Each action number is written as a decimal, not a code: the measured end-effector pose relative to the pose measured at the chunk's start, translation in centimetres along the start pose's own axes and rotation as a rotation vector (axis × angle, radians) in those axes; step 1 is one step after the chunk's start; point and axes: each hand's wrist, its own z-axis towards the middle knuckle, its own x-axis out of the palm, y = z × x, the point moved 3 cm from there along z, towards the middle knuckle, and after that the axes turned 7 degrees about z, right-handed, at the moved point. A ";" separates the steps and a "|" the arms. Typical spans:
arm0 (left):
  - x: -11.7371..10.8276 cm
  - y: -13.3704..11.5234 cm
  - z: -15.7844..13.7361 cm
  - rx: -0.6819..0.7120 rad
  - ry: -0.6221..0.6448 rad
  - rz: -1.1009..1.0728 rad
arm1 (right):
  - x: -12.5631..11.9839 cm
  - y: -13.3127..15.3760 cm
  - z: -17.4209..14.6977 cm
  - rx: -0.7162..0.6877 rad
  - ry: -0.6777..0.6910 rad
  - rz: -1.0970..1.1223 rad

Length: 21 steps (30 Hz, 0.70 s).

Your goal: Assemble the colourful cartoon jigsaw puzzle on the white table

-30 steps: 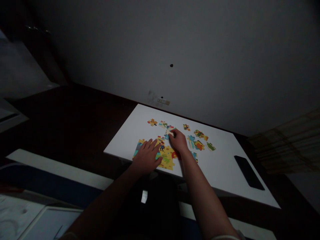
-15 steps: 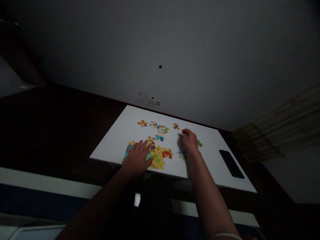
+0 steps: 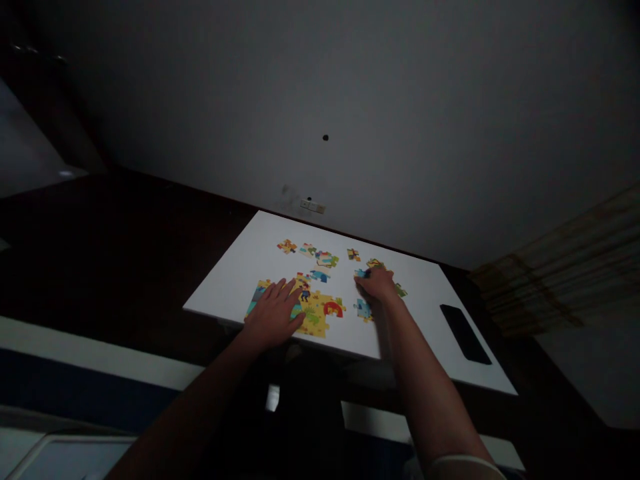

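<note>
My left hand point(image 3: 273, 315) lies flat with fingers spread on the joined part of a jigsaw puzzle point(image 3: 316, 317), a yellow and teal picture near the table's front edge. It covers part of that section. My right hand point(image 3: 379, 284) is down at the table with thumb and fingers bent round a blue puzzle piece point(image 3: 361, 273), which it partly hides. Just below that hand sits a light blue puzzle piece point(image 3: 363, 308). A yellowish piece point(image 3: 376, 263) and a green piece point(image 3: 401, 290) show beyond and to the right of the same hand.
Loose pieces lie farther back on the white table point(image 3: 225, 280): an orange one point(image 3: 287, 247), a small yellow and dark one point(image 3: 353, 255), and a blue-white one point(image 3: 321, 274) among several others. A black flat slab point(image 3: 465, 333) rests at the right. Behind stands a grey wall.
My right hand has come down and turned, its fingers now at the blue piece; the light blue piece below shows more fully. My left hand stays on the joined section.
</note>
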 end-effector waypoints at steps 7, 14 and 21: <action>-0.6 -0.3 -0.1 0.003 0.033 -0.008 | 0.8 1.5 1.1 0.086 0.062 0.025; -0.8 -0.5 -0.1 0.015 0.018 -0.034 | -0.2 2.7 0.7 -0.012 0.107 0.091; -0.7 -0.7 -0.1 0.008 0.007 -0.035 | -0.7 2.7 1.6 -0.002 0.197 0.063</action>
